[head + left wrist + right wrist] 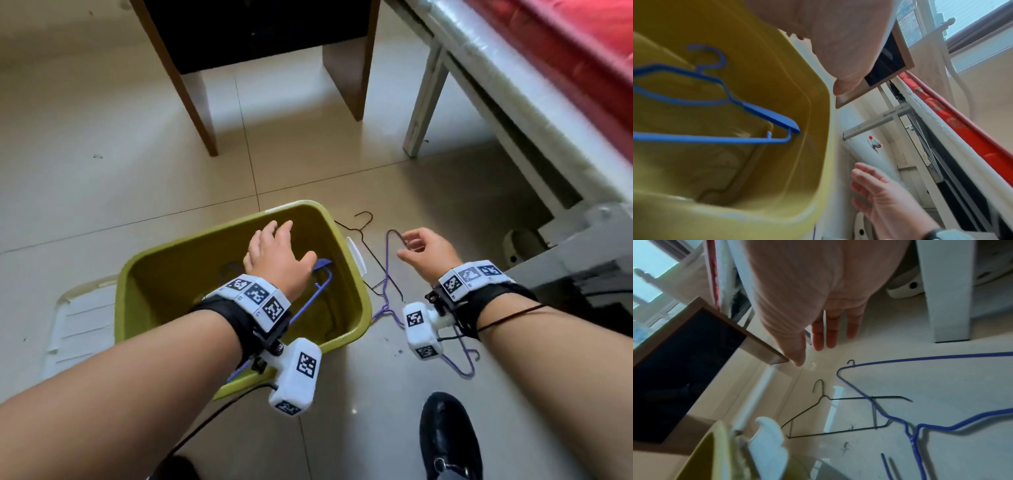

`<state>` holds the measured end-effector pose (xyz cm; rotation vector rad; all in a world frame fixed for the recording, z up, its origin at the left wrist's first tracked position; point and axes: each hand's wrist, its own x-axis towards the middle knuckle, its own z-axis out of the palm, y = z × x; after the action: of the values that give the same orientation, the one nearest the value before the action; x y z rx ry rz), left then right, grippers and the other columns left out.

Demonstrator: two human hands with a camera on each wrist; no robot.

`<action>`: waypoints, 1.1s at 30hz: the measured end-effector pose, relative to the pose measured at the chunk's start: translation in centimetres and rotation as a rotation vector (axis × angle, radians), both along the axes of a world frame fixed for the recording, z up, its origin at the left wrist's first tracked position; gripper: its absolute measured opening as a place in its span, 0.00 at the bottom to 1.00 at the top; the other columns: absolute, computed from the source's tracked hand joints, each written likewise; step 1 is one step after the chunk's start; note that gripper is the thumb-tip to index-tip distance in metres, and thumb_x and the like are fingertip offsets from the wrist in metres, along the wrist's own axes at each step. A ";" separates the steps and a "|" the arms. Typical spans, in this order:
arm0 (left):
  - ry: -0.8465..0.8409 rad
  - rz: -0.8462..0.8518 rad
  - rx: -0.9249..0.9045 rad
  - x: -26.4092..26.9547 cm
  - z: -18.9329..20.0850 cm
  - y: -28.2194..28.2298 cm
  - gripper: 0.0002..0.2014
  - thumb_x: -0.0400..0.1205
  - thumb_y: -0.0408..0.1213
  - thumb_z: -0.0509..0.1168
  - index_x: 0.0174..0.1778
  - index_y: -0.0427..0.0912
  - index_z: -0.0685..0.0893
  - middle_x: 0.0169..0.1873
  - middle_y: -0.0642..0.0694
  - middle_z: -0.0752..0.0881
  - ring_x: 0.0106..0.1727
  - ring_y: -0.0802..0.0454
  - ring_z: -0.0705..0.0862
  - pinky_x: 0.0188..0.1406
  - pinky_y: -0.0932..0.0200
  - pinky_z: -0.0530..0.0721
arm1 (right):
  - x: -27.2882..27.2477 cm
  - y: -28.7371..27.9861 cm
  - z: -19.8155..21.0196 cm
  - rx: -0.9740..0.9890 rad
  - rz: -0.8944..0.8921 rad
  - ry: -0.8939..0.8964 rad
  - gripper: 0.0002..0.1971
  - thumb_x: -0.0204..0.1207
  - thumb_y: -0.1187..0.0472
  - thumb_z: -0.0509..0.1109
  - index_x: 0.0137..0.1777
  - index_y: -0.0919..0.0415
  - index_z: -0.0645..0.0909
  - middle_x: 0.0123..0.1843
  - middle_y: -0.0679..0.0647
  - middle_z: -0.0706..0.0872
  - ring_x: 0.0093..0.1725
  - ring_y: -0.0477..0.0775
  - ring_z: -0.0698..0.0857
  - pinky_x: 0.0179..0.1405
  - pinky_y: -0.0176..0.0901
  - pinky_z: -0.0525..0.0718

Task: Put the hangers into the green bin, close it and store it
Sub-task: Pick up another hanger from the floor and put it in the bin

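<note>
The tiled floor (102, 178) carries the green bin (352, 301), which stands open between a wooden desk (191, 102) at the far side and the person's feet at the near side, with a bed frame (424, 99) to the right. One blue hanger (748, 107) already lies inside the bin. The left hand (277, 257) hovers over the bin opening with its fingers relaxed and spread, holding nothing. The right hand (428, 250) is just right of the bin, above the purple wire hanger (906, 426) and the black wire hanger (828, 418) on the floor; its fingers are loosely extended and grip nothing. Recommended procedure: pinch the purple hanger near its neck, lift it clear of the black hanger that it crosses, and lower it flat into the bin. A snag between the two wires is likely if the lift is abrupt. The pale lid (85, 318) lies left of the bin, partly covered by the bin and forearm. The purple hanger's hook is partly hidden behind the right wrist camera in the head view, and the floor of the bin is blurred.
</note>
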<state>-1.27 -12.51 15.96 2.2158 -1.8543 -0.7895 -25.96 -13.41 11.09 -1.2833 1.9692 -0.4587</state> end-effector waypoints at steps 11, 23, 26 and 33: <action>0.038 -0.181 -0.021 -11.1 -4.5 -1.4 0.30 0.80 0.50 0.60 0.80 0.53 0.64 0.85 0.48 0.53 0.86 0.47 0.44 0.84 0.39 0.47 | -4.7 3.7 -8.8 0.370 -0.183 0.149 0.40 0.65 0.49 0.79 0.75 0.59 0.67 0.73 0.61 0.75 0.70 0.63 0.77 0.68 0.54 0.78; -0.105 -0.243 -0.147 -11.2 -7.3 -0.9 0.20 0.79 0.46 0.60 0.68 0.57 0.75 0.81 0.54 0.64 0.86 0.48 0.46 0.82 0.43 0.51 | -4.9 8.5 -15.2 0.568 -0.144 0.376 0.44 0.64 0.54 0.80 0.76 0.58 0.60 0.73 0.61 0.69 0.72 0.64 0.71 0.66 0.53 0.76; -0.109 -0.243 -0.148 -11.2 -7.3 -0.8 0.19 0.78 0.45 0.60 0.67 0.56 0.77 0.80 0.54 0.65 0.86 0.48 0.47 0.82 0.43 0.52 | -4.8 8.8 -15.4 0.530 -0.114 0.431 0.39 0.68 0.62 0.74 0.77 0.57 0.58 0.73 0.61 0.68 0.71 0.63 0.71 0.63 0.55 0.79; -0.108 -0.233 -0.144 -11.2 -7.2 -0.9 0.18 0.78 0.45 0.60 0.65 0.56 0.78 0.80 0.54 0.66 0.86 0.48 0.47 0.82 0.43 0.52 | -4.6 9.7 -15.2 0.573 0.110 0.523 0.55 0.66 0.55 0.75 0.83 0.53 0.39 0.73 0.61 0.64 0.67 0.63 0.71 0.60 0.53 0.78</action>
<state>-12.52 -13.37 8.73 2.0175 -2.1751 -0.5585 -30.55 -3.72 -4.13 -1.1885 2.1964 0.5222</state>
